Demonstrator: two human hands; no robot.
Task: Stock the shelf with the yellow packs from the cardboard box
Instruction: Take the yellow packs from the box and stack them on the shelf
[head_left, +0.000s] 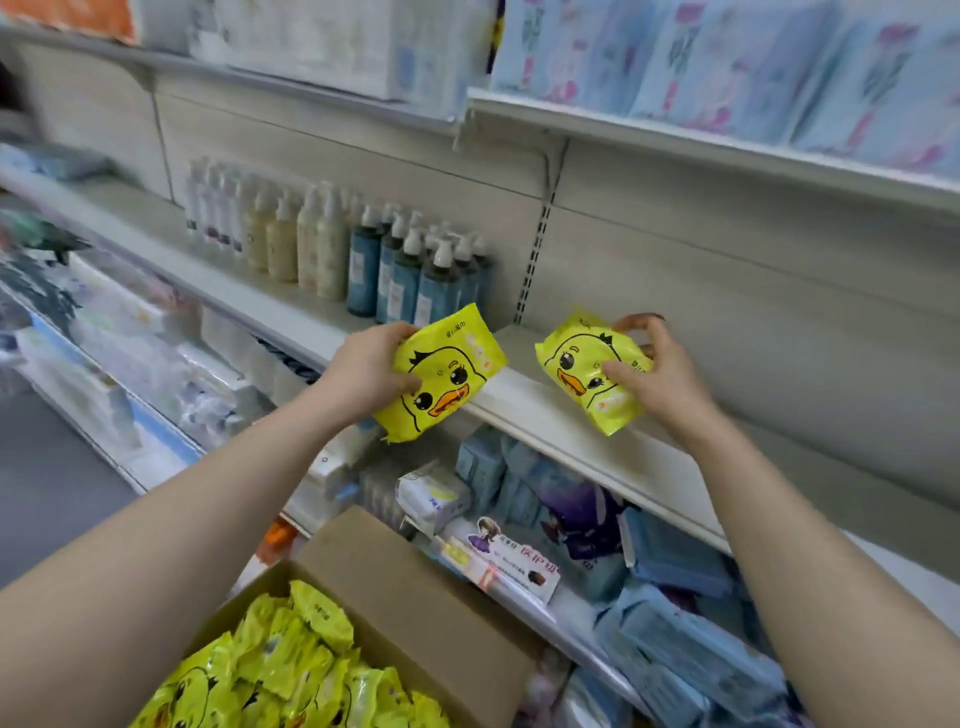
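The left hand (369, 364) grips a glossy, crinkled yellow pack (441, 379) at the shelf (545, 413) edge. The right hand (660, 374) pinches a second pack (587, 374) above the shelf. A cardboard box (415, 597) below holds more packs (291, 665).

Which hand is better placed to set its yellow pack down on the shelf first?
Right, probably. The right hand grips the right pack over the open shelf, behind its front lip. The left hand grips the left pack across that lip, partly off the shelf.
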